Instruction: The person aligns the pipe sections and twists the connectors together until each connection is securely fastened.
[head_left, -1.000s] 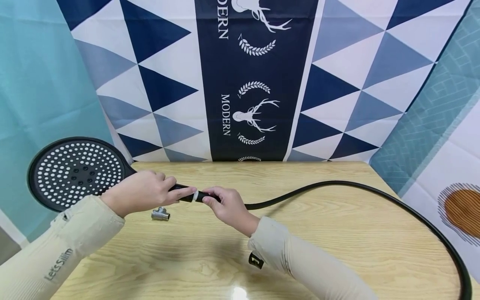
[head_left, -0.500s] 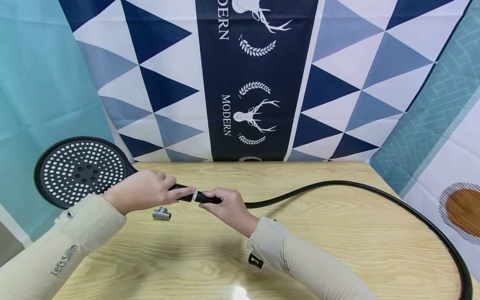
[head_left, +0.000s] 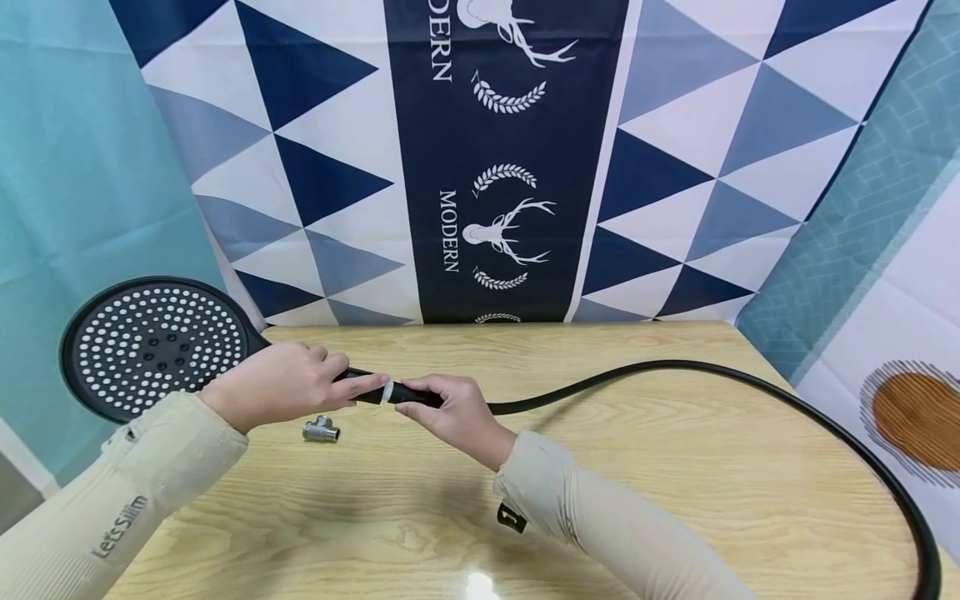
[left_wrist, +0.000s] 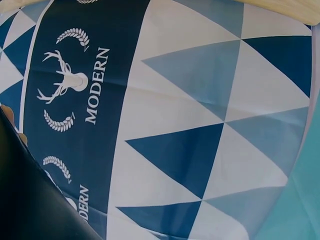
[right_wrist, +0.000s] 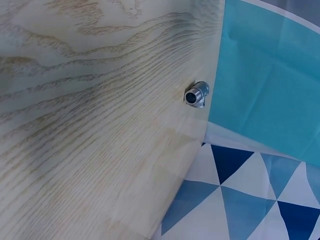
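Note:
In the head view my left hand [head_left: 288,385] grips the handle of a black shower head [head_left: 161,346], whose round, white-dotted face is turned toward me at the left. The left index finger lies along the handle toward a pale ring [head_left: 387,392] at its end. My right hand [head_left: 457,412] pinches the black end piece of a shower hose [head_left: 660,364], in line with the handle and against the ring. Whether the threads are engaged cannot be seen. A dark, smooth shape [left_wrist: 30,195] fills the lower left corner of the left wrist view. The right wrist view shows neither hand.
A small chrome tee fitting [head_left: 321,429] lies on the wooden table [head_left: 420,517], below the left hand; the right wrist view shows the same fitting [right_wrist: 196,94]. The hose arcs over the table's right side. A patterned cloth [head_left: 337,167] hangs behind the table.
My right thumb and fingers have shifted their hold around the hose's end piece, the thumb now lower. The left hand and shower head have stayed nearly in place.

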